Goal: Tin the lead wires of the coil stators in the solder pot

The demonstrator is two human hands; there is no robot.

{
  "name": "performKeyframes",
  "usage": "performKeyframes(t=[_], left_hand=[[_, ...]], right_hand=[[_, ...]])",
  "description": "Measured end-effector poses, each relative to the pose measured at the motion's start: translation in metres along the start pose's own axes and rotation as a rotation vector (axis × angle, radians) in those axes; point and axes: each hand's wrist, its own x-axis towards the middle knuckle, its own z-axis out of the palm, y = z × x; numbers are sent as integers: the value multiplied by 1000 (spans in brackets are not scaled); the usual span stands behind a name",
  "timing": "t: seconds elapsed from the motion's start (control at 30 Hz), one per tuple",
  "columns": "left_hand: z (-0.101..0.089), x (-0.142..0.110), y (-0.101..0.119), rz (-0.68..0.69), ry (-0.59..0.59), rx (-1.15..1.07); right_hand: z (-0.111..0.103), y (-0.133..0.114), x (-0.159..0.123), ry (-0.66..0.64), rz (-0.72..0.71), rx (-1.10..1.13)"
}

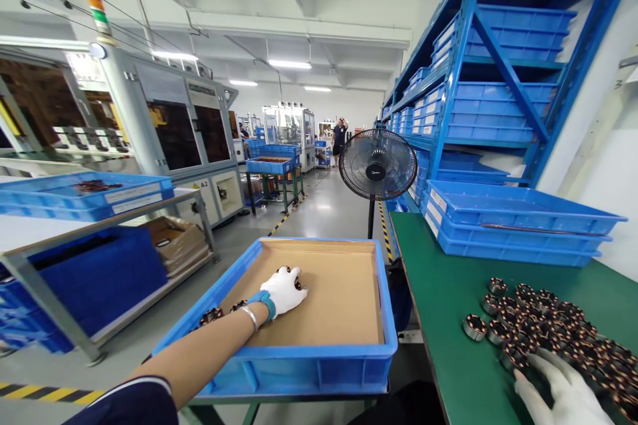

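My left hand, in a white glove, is over the cardboard-lined blue tray in front of me. Its fingers are curled round motor stators with copper windings; the glove hides part of them. More stators lie along the tray's left side, partly behind my forearm. At the lower right, my right hand reaches over the green table with thumb and fingers apart. Its fingertips are close to a stator at the edge of a heap of stators; whether they touch it I cannot tell.
Stacked blue trays stand at the back of the green table. A black fan is beyond the cardboard-lined tray. A blue shelf rack rises on the right. On the left are a bench and machines. A person stands far off.
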Motion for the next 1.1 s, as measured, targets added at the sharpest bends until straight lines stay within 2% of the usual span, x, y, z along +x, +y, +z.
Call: performKeyframes(t=[0.07, 0.2, 0.3, 0.37, 0.43, 0.47, 0.5, 0.53, 0.6, 0.7, 0.83, 0.93, 1.03, 1.1], left_hand=[[-4, 4, -2, -25, 7, -60], [-20, 10, -5, -62, 29, -242], [-31, 2, 13, 56, 23, -392], [-34, -14, 42, 220, -17, -478], [-32, -38, 84, 429, -81, -542], [-30, -51, 109, 557, -127, -568], [-28, -64, 136, 785, -181, -563], [-24, -77, 163, 966, -207, -530], [-15, -98, 216, 1226, -252, -392], [6, -118, 283, 1466, -322, -148], [33, -130, 344, 1599, -300, -46], [47, -130, 375, 1650, -261, -45], [54, -127, 391, 1685, -191, -43], [53, -127, 387, 1658, -132, -93]], right_hand=[[0, -1, 0, -39, -31, -45], [-5, -3, -1, -34, -20, -45], [-11, -8, -1, -2, 30, -16], [-16, -13, 0, 43, 85, -17], [-21, -18, -1, 95, 113, -19], [-22, -20, -1, 118, 107, -15], [-23, -22, -2, 138, 93, -8], [-25, -23, -4, 153, 75, -2], [-27, -25, -9, 180, 28, -2], [-32, -29, -20, 191, -78, -35], [-35, -40, -25, 186, -189, -117], [-31, -44, -19, 178, -166, -167], [-26, -39, -14, 161, -118, -180], [-26, -33, -14, 153, -98, -176]])
